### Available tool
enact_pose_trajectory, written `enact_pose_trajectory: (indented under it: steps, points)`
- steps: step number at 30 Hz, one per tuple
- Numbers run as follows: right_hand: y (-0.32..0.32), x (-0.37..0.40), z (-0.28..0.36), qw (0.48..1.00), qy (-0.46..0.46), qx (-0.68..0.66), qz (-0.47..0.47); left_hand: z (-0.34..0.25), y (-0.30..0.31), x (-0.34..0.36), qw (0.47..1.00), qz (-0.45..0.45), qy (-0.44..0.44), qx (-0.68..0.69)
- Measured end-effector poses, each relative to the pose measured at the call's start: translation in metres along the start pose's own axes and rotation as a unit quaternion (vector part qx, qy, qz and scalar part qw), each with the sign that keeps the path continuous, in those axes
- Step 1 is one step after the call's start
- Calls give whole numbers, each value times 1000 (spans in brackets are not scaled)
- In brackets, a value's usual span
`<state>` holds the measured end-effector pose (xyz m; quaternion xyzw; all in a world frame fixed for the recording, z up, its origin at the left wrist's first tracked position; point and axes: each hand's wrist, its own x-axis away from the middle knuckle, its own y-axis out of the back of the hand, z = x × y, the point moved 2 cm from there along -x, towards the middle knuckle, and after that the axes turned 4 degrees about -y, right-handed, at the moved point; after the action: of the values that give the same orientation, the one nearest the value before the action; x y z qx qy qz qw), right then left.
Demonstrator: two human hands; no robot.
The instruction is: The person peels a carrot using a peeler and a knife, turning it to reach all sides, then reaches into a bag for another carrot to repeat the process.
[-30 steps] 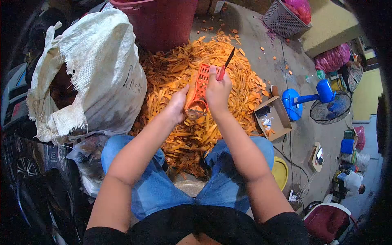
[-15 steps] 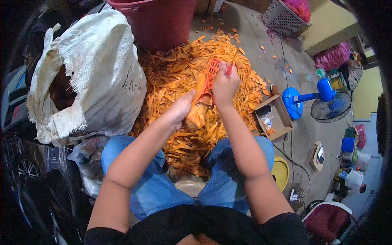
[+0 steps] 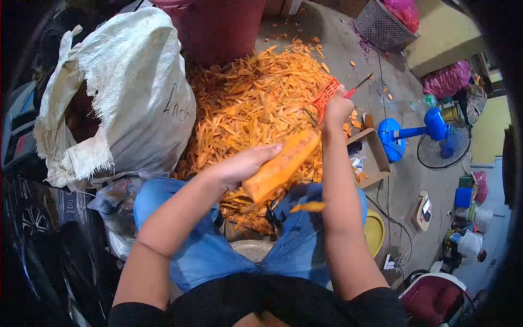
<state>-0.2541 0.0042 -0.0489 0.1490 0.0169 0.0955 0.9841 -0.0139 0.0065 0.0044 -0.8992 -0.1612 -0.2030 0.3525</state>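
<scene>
My left hand (image 3: 248,165) is closed around the near end of a chunky peeled orange root, likely a sweet potato (image 3: 286,166), with a few brown marks on its upper side. To its upper right, my right hand (image 3: 336,111) grips a red peeler (image 3: 327,94) with a perforated handle. The peeler's blade end is apart from the root. A thin pointed tool with a red handle (image 3: 358,86) also sticks out of my right hand. One strip of peel (image 3: 308,207) hangs over my right thigh. Beneath both hands spreads a large heap of orange peelings (image 3: 256,103).
A torn white sack (image 3: 136,87) stands at the left, beside a dark red tub (image 3: 223,32). Right of the heap are an open cardboard box (image 3: 376,158), a blue fan (image 3: 417,131) and cables on the floor. A grey basket (image 3: 384,27) stands at the back.
My right hand has moved right with the peeler, off the sweet potato. My left hand has turned the root, which points up and right. A strip of peel has come loose.
</scene>
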Motion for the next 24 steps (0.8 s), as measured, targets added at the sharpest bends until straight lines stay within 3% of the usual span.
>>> enact_pose_trajectory:
  steps: [1, 3, 7, 9, 11, 15, 22, 24]
  points:
    - [-1, 2, 1, 1000, 0, 0, 0, 0, 2, -1, 1000, 0, 0, 0]
    - [-8, 8, 7, 985, -61, -157, 31, -2, 11, -1, 995, -71, 12, 69]
    - [-10, 59, 47, 979, -48, -163, 117, 2, 43, -17, 989, -89, -4, 120]
    - [-13, 87, 59, 970, -11, -155, 188, 1, 48, -26, 978, -119, -10, 171]
    - [-20, 106, 54, 967, 19, -156, 199, -3, 53, -32, 966, -113, -95, 213]
    - [-18, 118, 54, 959, 100, -109, 241, -10, 42, -33, 952, -144, -102, 249]
    - [-15, 123, 54, 966, 113, -102, 211, -6, 33, -32, 955, -152, -115, 226]
    - [-17, 120, 51, 971, 131, -44, 193, -5, 28, -26, 964, -191, -71, 170]
